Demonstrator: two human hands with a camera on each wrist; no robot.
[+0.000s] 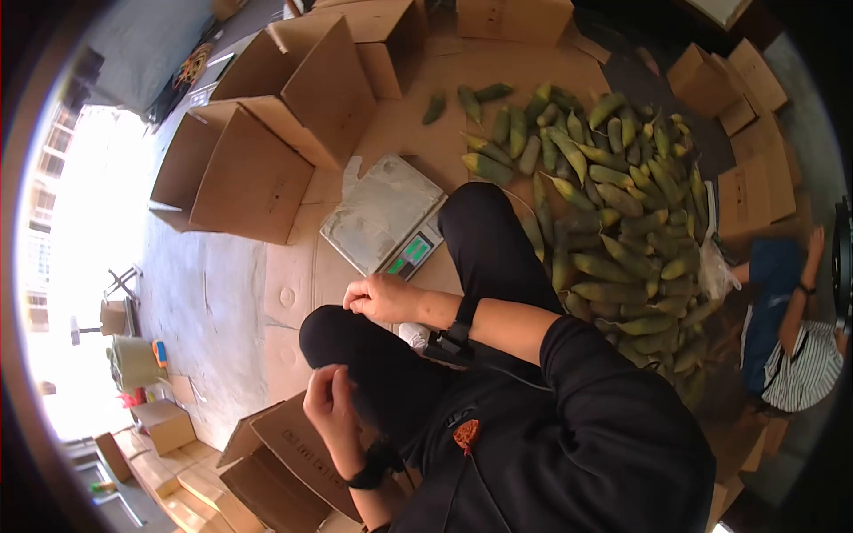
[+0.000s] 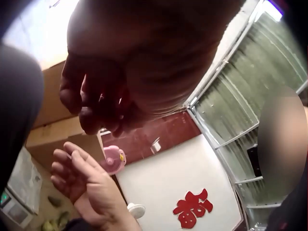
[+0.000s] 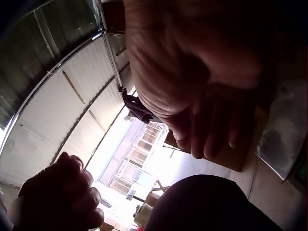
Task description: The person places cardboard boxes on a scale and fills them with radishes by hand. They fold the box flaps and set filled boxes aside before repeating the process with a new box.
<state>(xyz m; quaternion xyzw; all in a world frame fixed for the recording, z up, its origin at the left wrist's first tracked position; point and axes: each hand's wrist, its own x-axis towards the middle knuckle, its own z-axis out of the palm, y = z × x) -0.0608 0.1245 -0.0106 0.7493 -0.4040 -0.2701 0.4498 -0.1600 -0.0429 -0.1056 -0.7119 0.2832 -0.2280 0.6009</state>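
Observation:
My left hand [image 1: 330, 409] is raised beside the left knee, its fingers loosely curled with nothing in them. My right hand [image 1: 386, 298] hangs over the gap between the knees, also holding nothing, its fingers bent loosely. In the left wrist view the right hand [image 2: 91, 190] shows its palm, with the fingers relaxed. Closest to the right hand is a digital scale [image 1: 382, 213] with a bare metal platform and a lit green display [image 1: 410, 255]. Beyond the right knee lies a large heap of long green vegetables [image 1: 613, 218] with yellowish tips.
Open cardboard boxes [image 1: 258, 169] stand beyond the scale, and another box [image 1: 298, 453] is close by my left arm. Flattened cardboard [image 1: 400, 115] covers the floor under the heap. A person in a striped top [image 1: 804, 369] is at the far right, past the heap.

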